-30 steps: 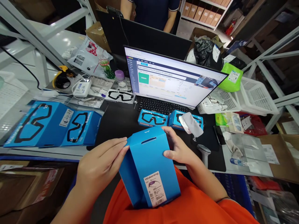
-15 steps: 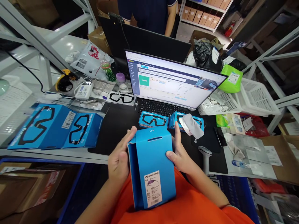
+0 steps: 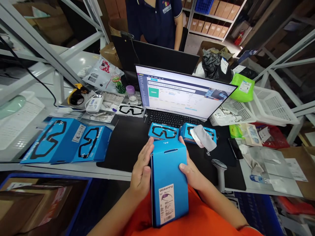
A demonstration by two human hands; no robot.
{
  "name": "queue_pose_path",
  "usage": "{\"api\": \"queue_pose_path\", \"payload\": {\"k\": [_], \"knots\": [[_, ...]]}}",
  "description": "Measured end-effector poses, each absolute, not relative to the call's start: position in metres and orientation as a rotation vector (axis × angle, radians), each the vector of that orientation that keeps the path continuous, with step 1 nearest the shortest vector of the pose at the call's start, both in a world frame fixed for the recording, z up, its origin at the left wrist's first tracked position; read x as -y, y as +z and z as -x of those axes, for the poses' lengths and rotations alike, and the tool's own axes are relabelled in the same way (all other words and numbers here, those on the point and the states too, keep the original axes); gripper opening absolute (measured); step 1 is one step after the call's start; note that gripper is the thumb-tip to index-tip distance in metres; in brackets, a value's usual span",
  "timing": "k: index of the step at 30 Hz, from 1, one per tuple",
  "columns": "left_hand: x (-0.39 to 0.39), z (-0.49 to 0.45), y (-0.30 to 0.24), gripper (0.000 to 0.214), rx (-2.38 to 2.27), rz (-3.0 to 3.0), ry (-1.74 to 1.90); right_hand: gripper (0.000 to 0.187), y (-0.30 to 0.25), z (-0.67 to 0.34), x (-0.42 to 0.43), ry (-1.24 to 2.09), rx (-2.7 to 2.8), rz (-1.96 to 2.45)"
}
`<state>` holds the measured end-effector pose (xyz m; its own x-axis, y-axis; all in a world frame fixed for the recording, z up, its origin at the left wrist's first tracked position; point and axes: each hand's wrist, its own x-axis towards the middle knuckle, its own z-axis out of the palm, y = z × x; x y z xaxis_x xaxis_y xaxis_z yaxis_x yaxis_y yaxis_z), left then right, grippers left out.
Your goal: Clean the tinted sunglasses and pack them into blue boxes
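A blue "Wakening" eyewear box (image 3: 172,173) stands upright in front of my orange top, its labelled side facing up toward me. My left hand (image 3: 142,170) lies flat along its left side, fingers stretched and pressed to the cardboard. On the right, my right hand (image 3: 191,168) grips the edge, thumb on the front face and fingers behind. Just beyond are two smaller blue boxes, one plain (image 3: 164,131) and one (image 3: 185,131) with a grey cloth pouch (image 3: 203,137) on top. Two more blue boxes, a larger one (image 3: 55,141) and a smaller one (image 3: 92,142), lie to the left.
A lit monitor (image 3: 182,95) and keyboard (image 3: 169,118) stand ahead. At right are a barcode scanner (image 3: 219,172), a phone (image 3: 235,148) and white baskets (image 3: 273,105). A co-worker (image 3: 155,23) is behind the monitors. Blue bins with cartons (image 3: 36,203) sit below the table's left edge.
My left hand has pressed the box's open left side flap inward, so the gap there has closed. The view has shifted slightly, and the box appears a little further right.
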<state>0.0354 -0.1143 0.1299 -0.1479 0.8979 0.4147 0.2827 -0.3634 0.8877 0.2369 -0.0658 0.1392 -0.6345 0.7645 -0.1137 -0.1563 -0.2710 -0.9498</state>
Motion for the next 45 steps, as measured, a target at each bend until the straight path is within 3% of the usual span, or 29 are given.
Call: {"api": "queue_pose_path", "payload": {"k": [12, 18, 22, 30, 34, 38, 45], "knots": [[0.088, -0.02, 0.152, 0.052, -1.204, -1.789, 1.604, 0.097, 0.138, -0.235, 0.063, 1.92, 1.447, 0.799], [0.062, -0.006, 0.166, 0.084, -0.957, -1.693, 1.473, 0.092, 0.141, -0.225, 0.056, 1.872, 1.63, 0.793], [0.054, -0.014, 0.152, 0.08, -1.022, -1.416, 1.724, 0.093, 0.135, -0.221, 0.055, 1.916, 1.569, 0.818], [0.041, -0.026, 0.131, 0.069, -1.293, -1.216, 1.828, 0.086, 0.117, -0.212, 0.056, 1.941, 1.182, 0.958], [0.027, -0.021, 0.116, 0.065, -1.547, -1.2, 1.63, 0.076, 0.107, -0.194, 0.042, 1.946, 0.714, 1.12], [0.059, -0.022, 0.111, 0.087, -1.445, -1.298, 1.58, 0.055, 0.106, -0.196, 0.028, 1.994, 0.323, 1.291], [0.126, -0.046, 0.12, 0.077, -1.242, -1.533, 1.206, 0.057, 0.114, -0.195, 0.044, 1.974, 0.325, 1.19]]}}
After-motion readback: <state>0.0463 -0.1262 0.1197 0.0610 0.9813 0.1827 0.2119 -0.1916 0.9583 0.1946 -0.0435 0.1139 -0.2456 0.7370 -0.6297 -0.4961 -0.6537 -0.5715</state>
